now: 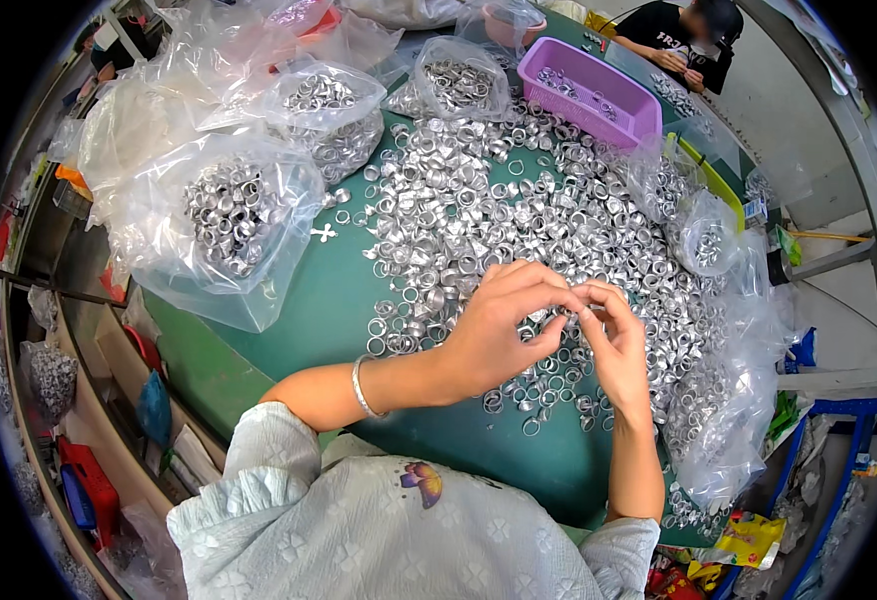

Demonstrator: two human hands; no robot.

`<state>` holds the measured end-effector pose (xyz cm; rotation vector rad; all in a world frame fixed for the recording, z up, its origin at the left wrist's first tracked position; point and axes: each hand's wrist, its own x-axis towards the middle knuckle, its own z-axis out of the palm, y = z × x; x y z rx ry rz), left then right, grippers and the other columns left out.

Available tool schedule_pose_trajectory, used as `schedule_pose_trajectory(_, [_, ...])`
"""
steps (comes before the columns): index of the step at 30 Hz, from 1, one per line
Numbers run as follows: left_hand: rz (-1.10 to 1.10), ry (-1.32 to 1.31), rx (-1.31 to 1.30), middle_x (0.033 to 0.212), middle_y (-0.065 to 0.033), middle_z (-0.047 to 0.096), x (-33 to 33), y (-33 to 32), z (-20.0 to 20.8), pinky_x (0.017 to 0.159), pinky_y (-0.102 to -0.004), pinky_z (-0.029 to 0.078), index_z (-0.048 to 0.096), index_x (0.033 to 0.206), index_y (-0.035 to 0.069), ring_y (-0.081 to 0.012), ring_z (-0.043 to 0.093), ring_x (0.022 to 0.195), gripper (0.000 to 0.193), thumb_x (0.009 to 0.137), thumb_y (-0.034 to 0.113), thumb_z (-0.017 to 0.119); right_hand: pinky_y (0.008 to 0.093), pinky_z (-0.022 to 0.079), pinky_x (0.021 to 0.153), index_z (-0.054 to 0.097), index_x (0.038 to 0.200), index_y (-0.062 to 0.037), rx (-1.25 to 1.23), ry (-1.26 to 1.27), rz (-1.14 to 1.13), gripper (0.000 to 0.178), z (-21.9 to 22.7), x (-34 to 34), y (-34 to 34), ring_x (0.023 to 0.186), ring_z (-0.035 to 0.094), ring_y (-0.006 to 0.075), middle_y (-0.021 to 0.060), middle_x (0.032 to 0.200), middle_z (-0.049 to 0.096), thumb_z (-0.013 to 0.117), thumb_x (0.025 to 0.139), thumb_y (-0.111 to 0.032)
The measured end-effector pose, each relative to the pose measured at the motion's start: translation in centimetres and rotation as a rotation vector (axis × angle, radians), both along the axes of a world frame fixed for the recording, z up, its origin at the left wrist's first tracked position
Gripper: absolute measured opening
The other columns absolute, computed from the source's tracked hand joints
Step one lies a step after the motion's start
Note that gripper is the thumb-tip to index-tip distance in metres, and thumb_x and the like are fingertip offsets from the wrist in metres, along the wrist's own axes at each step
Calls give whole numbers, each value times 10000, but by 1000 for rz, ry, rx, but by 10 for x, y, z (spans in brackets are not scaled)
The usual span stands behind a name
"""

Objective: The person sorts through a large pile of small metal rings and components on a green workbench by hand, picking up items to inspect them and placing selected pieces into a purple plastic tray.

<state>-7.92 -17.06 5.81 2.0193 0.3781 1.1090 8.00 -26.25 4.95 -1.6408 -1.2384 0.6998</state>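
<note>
Over a wide heap of silver metal rings [439, 190], both of my hands meet with fingertips together. My left hand [507, 325], with a silver bangle [362, 388] on its wrist, is closed in a pinch. My right hand [621, 360] pinches from the other side. Between the fingertips is a small silver ring [570, 313], mostly hidden by the fingers. Loose rings lie beneath and around both hands on the green tabletop [304, 340].
Clear plastic bags of rings [234, 215] stand at the left and back. A purple basket [591, 95] with some rings sits at the back right, near a yellow-green tray [714, 180]. More bags [719, 400] line the right edge. Another person [681, 45] sits across the table.
</note>
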Motion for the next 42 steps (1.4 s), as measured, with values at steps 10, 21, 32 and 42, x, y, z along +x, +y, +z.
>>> schedule_pose_trajectory(10, [-58, -40, 9, 905, -48, 626, -1, -6, 6, 760, -298, 429, 641, 925, 47, -189, 597, 838, 281, 664, -48, 680, 273, 462, 824, 590, 1071, 23, 98, 875, 148, 216, 5, -24, -16, 903, 596, 144, 84, 980, 639, 582, 880, -76])
schedule_pose_trajectory(21, [-135, -63, -37, 916, -76, 622, -6, -7, 12, 748, -292, 447, 648, 950, 22, -192, 596, 827, 279, 681, -39, 689, 290, 461, 809, 615, 1017, 21, 199, 747, 97, 179, 0, -27, -20, 892, 587, 165, 90, 971, 629, 604, 852, -45])
schedule_pose_trajectory(32, [-282, -136, -495, 952, -96, 631, -1, -5, -8, 805, -288, 479, 639, 970, -24, -160, 596, 905, 196, 775, -25, 657, 305, 424, 688, 640, 840, 27, 457, -371, -155, 154, 19, -36, -14, 731, 551, 216, 93, 779, 627, 690, 696, 42])
schedule_pose_trajectory(42, [-539, -151, -1140, 1017, -103, 637, 1, -3, -17, 858, -262, 473, 611, 1050, -36, -138, 603, 947, 218, 839, 19, 615, 306, 402, 684, 643, 843, 4, 488, -455, -177, 184, 20, -36, -14, 734, 550, 216, 81, 780, 625, 704, 672, 34])
